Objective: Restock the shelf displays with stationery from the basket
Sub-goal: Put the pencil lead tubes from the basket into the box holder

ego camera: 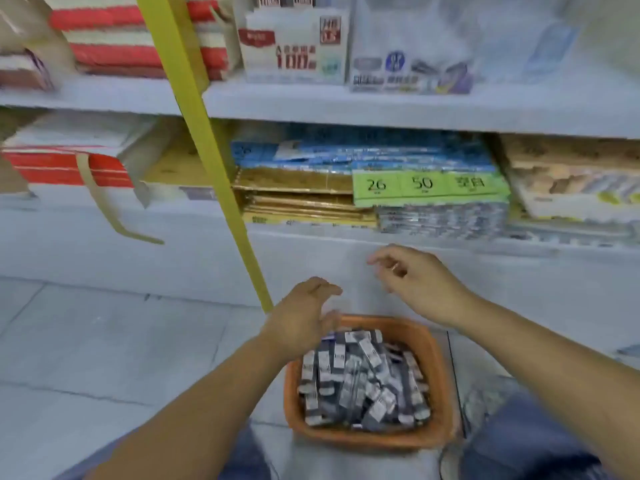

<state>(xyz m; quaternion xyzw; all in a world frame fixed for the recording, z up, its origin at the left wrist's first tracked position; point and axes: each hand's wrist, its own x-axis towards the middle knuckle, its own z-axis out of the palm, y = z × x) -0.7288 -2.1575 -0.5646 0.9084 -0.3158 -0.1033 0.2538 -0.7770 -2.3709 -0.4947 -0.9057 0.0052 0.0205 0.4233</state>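
Observation:
An orange basket (pixel 436 355) sits on the floor between my knees, filled with several small grey and white stationery packs (pixel 363 379). My left hand (pixel 304 317) hovers over the basket's far left corner, fingers relaxed and empty. My right hand (pixel 415 278) hangs above and beyond the basket, in front of the lowest shelf's edge, fingers loosely curled and holding nothing. The lower shelf (pixel 346 233) holds stacked gold packs, blue packs and a green label pack (pixel 429 185).
A yellow upright post (pixel 214 161) runs diagonally from top to the floor just left of the basket. Red and white boxes (pixel 65 164) fill the left shelves. White product boxes (pixel 294 46) stand on the upper shelf. Grey tiled floor (pixel 104 341) lies to the left.

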